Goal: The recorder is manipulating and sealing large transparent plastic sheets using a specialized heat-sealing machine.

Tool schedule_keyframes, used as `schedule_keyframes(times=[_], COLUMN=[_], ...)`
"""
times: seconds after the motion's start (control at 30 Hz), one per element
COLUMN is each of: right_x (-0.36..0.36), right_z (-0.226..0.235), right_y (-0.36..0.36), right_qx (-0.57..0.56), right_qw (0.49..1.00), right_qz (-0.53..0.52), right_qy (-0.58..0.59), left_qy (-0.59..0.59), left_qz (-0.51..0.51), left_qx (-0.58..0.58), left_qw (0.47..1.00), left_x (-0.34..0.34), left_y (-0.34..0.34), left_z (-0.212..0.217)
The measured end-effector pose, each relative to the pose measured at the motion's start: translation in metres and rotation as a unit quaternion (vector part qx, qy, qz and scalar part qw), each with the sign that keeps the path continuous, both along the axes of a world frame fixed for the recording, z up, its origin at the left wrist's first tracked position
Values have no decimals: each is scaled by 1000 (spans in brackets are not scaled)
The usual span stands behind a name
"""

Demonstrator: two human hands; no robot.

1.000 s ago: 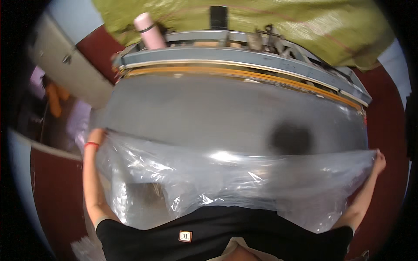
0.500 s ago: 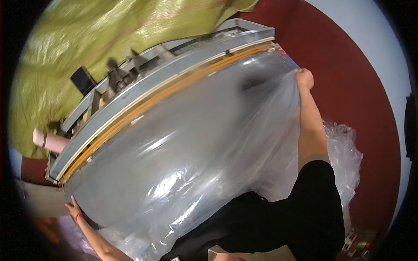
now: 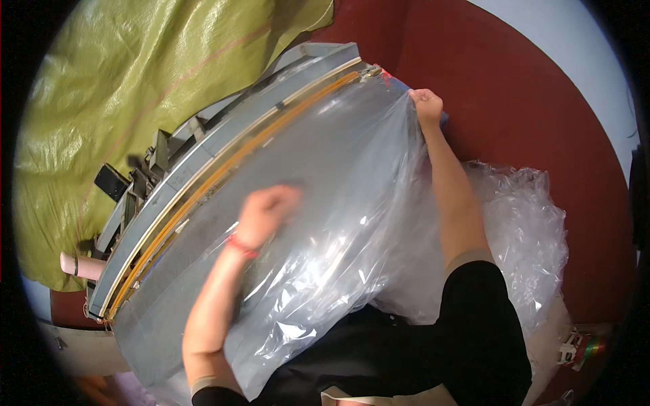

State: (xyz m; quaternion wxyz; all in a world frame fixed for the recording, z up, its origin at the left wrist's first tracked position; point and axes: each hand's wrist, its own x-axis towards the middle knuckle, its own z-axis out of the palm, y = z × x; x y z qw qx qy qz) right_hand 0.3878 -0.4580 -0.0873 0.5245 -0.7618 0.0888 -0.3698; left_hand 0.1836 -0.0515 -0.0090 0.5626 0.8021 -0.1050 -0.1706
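Note:
Clear plastic film [image 3: 325,250] is spread in shiny folds over a grey tabletop [image 3: 152,325]. At the table's far right corner my right hand [image 3: 428,108] pinches the film's edge in a closed grip, pulling folds into a point. My left hand [image 3: 267,210], with a red band at its wrist, is over the middle of the table. Motion smears its fingers, so whether they hold film cannot be made out.
Along the table's far side runs a grey metal frame [image 3: 193,152] with an orange strip [image 3: 237,149]. Beyond it hang yellow-green sheeting [image 3: 156,81] and a black box [image 3: 112,181]. A pink roll [image 3: 82,266] sticks out at left. Crumpled film [image 3: 521,237] is heaped at right.
My left hand has left the table's near left corner and swung up to the middle. My right hand still grips the film. The view has shifted, so the table appears turned.

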Motion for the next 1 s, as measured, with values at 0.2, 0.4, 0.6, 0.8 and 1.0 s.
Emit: schedule_keyframes(times=[0.2, 0.4, 0.6, 0.8, 1.0], right_x=[-10, -10, -7, -7, -16], right_z=[6, 11, 13, 4, 16], right_y=[-3, 4, 11, 15, 16], right_qx=[23, 25, 16, -13, -166], right_qw=[1000, 1000, 1000, 999, 985], right_qz=[-10, -11, 8, 42, 34], right_qy=[-5, 15, -10, -23, 21], left_qy=[65, -234, -197, 174, 48], left_qz=[-175, 54, 125, -100, -119], left_qx=[-165, 160, -34, -190, 317], left_qw=[969, 957, 972, 961, 940], left_x=[11, 54, 70, -41, -252], left_y=[-146, -161, -150, -69, 131], left_z=[14, -19, -50, 26, -29])
